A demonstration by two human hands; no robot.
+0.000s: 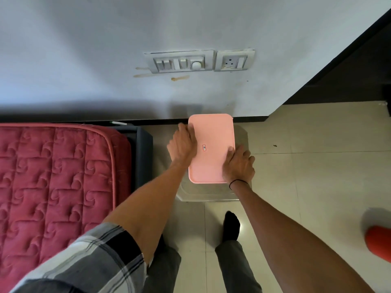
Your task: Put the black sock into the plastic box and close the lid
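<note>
Both hands, left hand [183, 144] and right hand [239, 166], press flat with spread fingers on the pink lid [211, 132], whose long axis runs away from the person.

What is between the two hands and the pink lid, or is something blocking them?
Nothing visible. The left hand lies flat on the pink lid at its left edge, the right hand on its near right corner. The lid covers the plastic box.

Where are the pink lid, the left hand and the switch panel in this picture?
pink lid [211, 134]: head view, on its bare flat top.
left hand [183, 144]: head view, on the back of the hand.
switch panel [181, 62]: head view, on its middle, among the switches.
</note>
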